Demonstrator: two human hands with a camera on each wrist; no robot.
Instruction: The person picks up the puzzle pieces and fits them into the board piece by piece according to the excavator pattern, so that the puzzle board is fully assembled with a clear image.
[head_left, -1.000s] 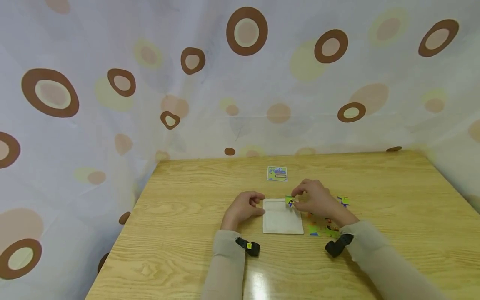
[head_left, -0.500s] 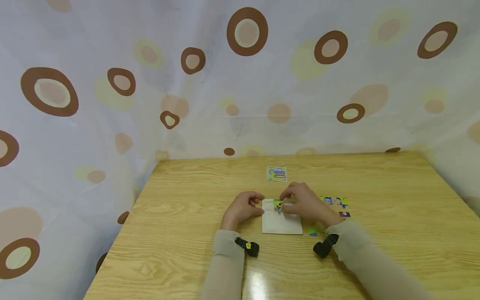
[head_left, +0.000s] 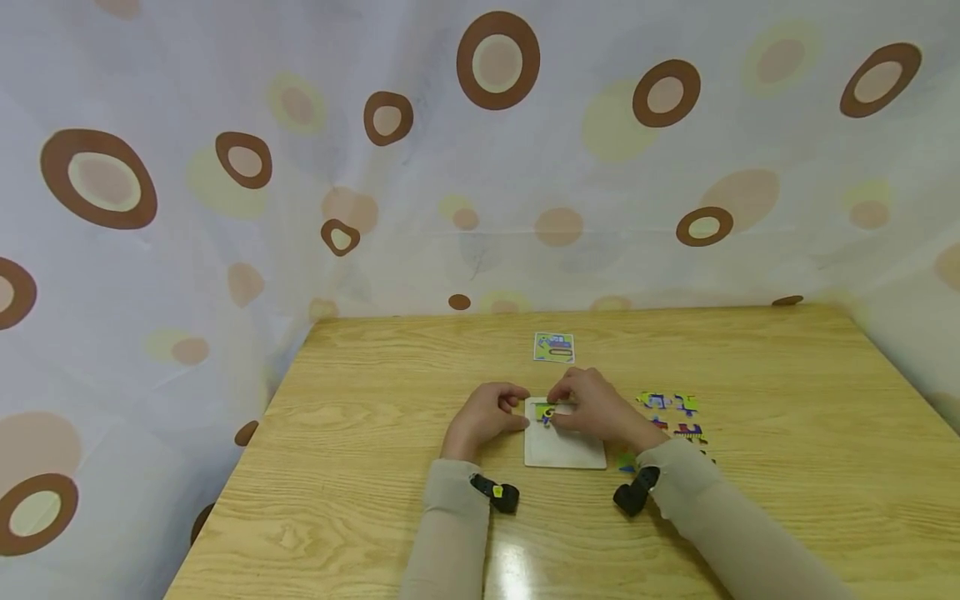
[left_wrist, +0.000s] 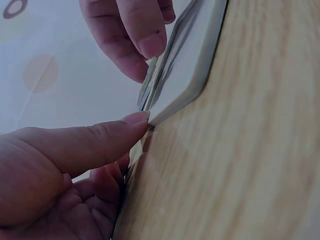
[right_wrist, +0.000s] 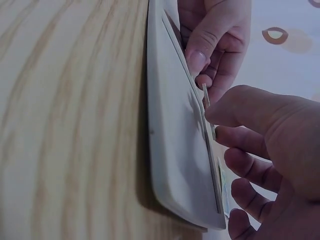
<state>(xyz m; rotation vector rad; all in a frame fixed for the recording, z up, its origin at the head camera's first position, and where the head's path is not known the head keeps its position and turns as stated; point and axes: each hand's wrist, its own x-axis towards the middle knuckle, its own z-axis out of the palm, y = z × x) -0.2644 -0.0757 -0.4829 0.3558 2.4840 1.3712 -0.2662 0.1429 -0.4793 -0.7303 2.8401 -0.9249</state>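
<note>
A white square puzzle tray (head_left: pixel 564 450) lies on the wooden table, its shallow recess bare apart from the upper left corner. Over that corner my right hand (head_left: pixel 594 408) pinches a green jigsaw piece (head_left: pixel 543 412) with a yellow and blue print between thumb and fingers. In the right wrist view the piece (right_wrist: pixel 208 105) shows edge-on, tilted close over the tray's inner rim. My left hand (head_left: pixel 486 419) holds the tray's left edge, thumb and index finger at the rim and the other fingers curled. The left wrist view shows the left thumb (left_wrist: pixel 112 137) right at the tray corner.
Several loose jigsaw pieces (head_left: pixel 687 405) lie right of the tray, partly hidden by the right wrist. Behind the tray is a small picture card (head_left: pixel 554 347) with a blue digger-like vehicle. A patterned cloth (head_left: pixel 420 192) hangs behind the table (head_left: pixel 405 367).
My right hand has carried the jigsaw piece leftward across the tray to its upper left corner, uncovering more loose pieces at the right. My left hand has stayed at the tray's left edge.
</note>
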